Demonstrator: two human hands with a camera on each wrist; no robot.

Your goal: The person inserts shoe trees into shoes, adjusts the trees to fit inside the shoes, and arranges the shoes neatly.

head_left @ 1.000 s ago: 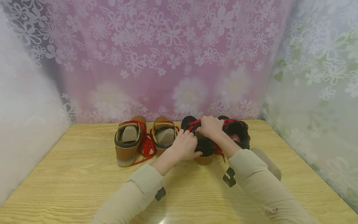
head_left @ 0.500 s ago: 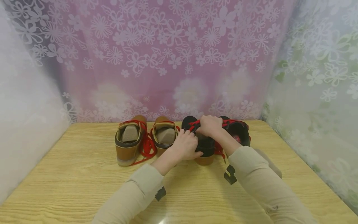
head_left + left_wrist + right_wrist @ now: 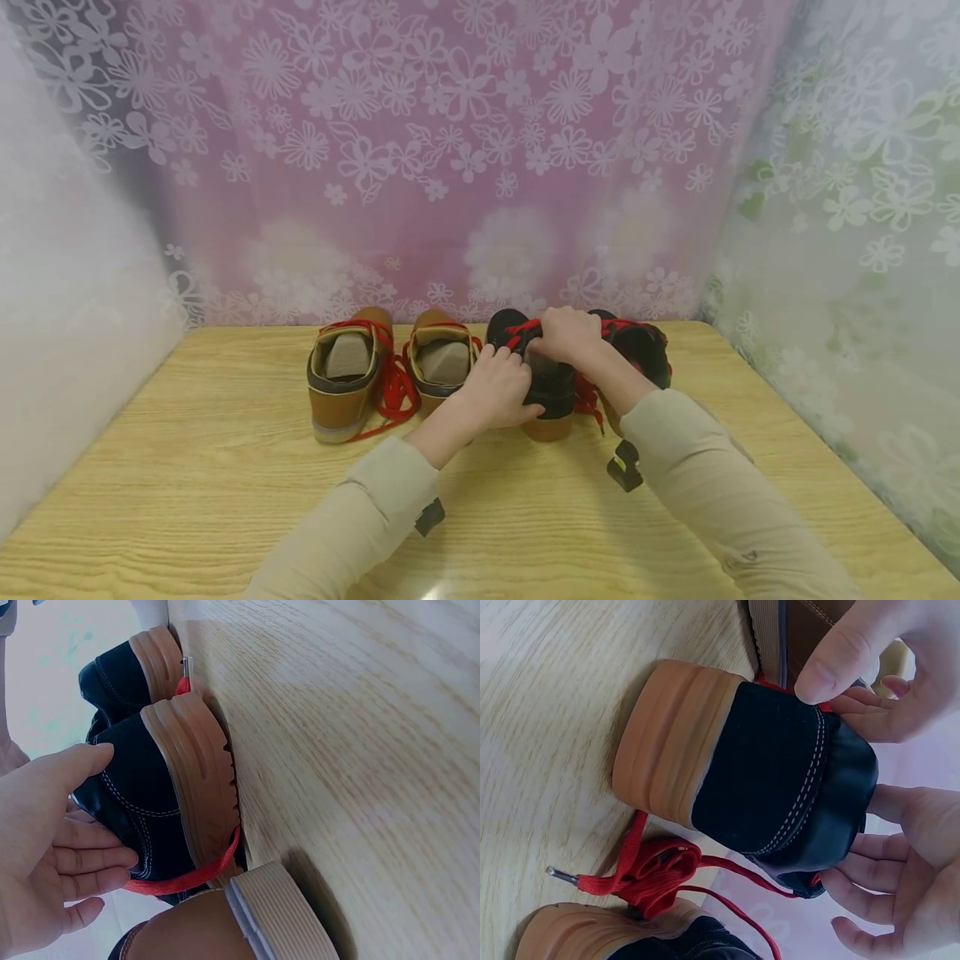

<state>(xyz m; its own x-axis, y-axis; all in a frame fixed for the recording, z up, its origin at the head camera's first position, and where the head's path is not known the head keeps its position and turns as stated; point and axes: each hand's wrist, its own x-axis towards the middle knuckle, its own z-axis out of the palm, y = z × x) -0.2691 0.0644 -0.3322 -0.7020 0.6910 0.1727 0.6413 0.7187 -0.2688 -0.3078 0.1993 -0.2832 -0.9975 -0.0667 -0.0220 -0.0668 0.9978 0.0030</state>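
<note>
A black shoe [image 3: 549, 404] with a tan sole and red laces stands heel toward me. My left hand [image 3: 495, 387] holds its left side, the thumb [image 3: 96, 756] against the heel and the fingers along the upper. My right hand [image 3: 570, 333] grips the shoe near its opening and laces, with bent fingers on the right side in the right wrist view; its fingertips are partly hidden. Inside the opening shows a brownish insert [image 3: 542, 362]. To the right stands the matching black shoe [image 3: 651, 354], partly behind my right forearm. Red laces [image 3: 656, 874] lie between the two.
Two brown shoes, one at the far left [image 3: 341, 408] and one beside my left hand [image 3: 438, 367], hold beige inserts. Their red laces [image 3: 396, 396] pile between them. All stand at the back of the wooden table [image 3: 225, 483], before a pink flowered curtain [image 3: 420, 167].
My right forearm has shifted slightly to the right and its sleeve now covers nearly all of the beige block on the table. My left hand and the shoes look unmoved.
</note>
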